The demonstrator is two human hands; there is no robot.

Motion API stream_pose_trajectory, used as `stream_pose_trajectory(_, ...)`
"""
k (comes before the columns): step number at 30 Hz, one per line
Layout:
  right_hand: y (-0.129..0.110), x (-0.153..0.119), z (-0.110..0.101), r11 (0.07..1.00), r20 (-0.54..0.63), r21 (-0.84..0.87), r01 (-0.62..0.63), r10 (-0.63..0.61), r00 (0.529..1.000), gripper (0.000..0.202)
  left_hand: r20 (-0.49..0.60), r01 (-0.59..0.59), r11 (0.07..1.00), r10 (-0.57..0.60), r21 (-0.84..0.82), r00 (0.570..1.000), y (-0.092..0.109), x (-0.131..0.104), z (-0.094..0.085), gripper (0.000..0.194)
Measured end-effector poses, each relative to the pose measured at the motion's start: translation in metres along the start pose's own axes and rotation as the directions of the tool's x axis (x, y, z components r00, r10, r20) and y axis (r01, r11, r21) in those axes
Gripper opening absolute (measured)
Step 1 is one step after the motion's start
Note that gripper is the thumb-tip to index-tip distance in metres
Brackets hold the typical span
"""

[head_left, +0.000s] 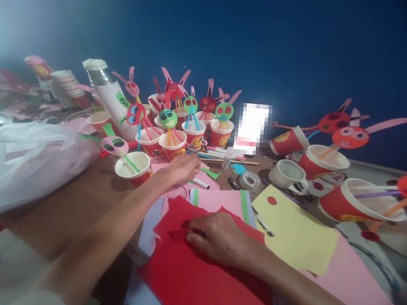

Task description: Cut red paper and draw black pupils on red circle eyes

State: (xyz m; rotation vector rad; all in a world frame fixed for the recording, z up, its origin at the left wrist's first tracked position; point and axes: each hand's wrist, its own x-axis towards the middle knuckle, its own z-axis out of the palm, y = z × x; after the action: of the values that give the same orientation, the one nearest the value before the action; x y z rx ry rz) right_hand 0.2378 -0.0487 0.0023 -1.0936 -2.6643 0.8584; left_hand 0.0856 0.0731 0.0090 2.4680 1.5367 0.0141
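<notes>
Red paper lies flat in front of you: the sheet (209, 286) is on top of other papers on the surface (75, 193). Your right hand (220, 239) rests over its far part, fingers together, apparently pinching a small dark red scrap (177, 236). Your left hand (184, 167) reaches beyond the sheet, near a marker (201, 184) and just in front of the cups (221, 134); you can't tell from this view whether its fingers grip anything.

Beyond the sheet and to its right, many cups already carry paper faces (224, 111) with ears, so that part looks done. The sheet has ragged, cut edges but is mostly whole, and the scrap is attached to no face. How many faces are left to make, you can't tell.

The sheet's long axis looks to run away from you, leaning a little left, with its notched end toward the cups. The scrap points left from your right fingers, its long axis roughly crosswise. Right of the sheet lie yellow paper (300, 227) and a pen (263, 222).
</notes>
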Motion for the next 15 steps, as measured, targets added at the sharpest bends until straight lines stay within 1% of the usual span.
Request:
stream_pose_trajectory(6,-0.001,-0.001,-0.001,1.0,0.012,0.015,0.005,-0.006,1.0,0.021,-0.052,-0.019,1.0,0.019,-0.009,0.998,0.0,-0.008,0.004,0.019)
stream_pose_trajectory(8,-0.002,-0.001,-0.002,1.0,0.013,0.019,0.0,0.0,1.0,0.022,-0.088,-0.011,0.999,0.008,-0.037,0.996,0.002,-0.013,0.0,0.019)
stream_pose_trajectory(11,-0.003,-0.001,-0.003,1.0,0.002,0.007,-0.007,0.007,1.0,0.022,-0.144,0.01,0.995,-0.025,-0.104,0.989,0.006,-0.02,-0.012,0.018)
stream_pose_trajectory(15,-0.002,-0.001,-0.003,1.0,-0.01,-0.004,-0.002,0.002,1.0,0.022,-0.199,0.036,0.961,-0.093,-0.275,0.976,0.012,-0.027,-0.024,0.012)
